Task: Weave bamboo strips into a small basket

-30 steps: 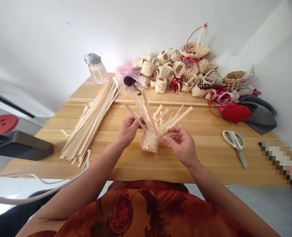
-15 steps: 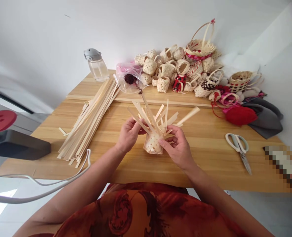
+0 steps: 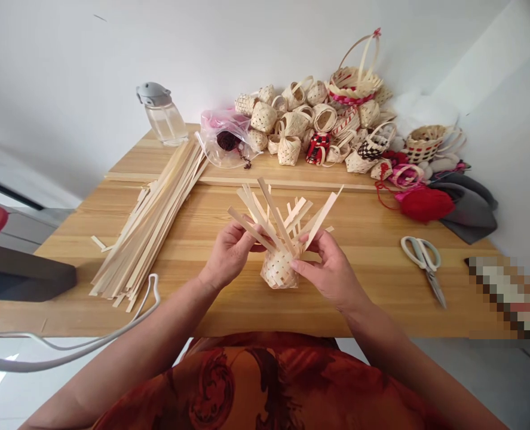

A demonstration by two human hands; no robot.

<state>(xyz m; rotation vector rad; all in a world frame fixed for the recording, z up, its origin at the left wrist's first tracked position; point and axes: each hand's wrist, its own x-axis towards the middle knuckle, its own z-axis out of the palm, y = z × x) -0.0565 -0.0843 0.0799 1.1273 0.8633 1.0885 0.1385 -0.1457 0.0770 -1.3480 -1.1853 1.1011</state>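
A small half-woven basket (image 3: 279,269) of pale strips is held just above the wooden table (image 3: 372,286), its loose strip ends fanning upward. My left hand (image 3: 229,254) grips its left side, fingers closed on the strips there. My right hand (image 3: 331,269) holds its right side and pinches one of the upright strips between thumb and fingers.
A long bundle of flat strips (image 3: 152,218) lies at the left. A heap of finished little baskets (image 3: 327,128) sits at the back, with a clear bottle (image 3: 161,116), a plastic bag (image 3: 226,143), red yarn (image 3: 426,203), grey cloth (image 3: 471,209) and scissors (image 3: 421,257). A white cable (image 3: 89,340) hangs at the front left.
My right hand has closed in from beside the basket onto its right side and taken hold of a strip. The basket has turned a little in my hands.
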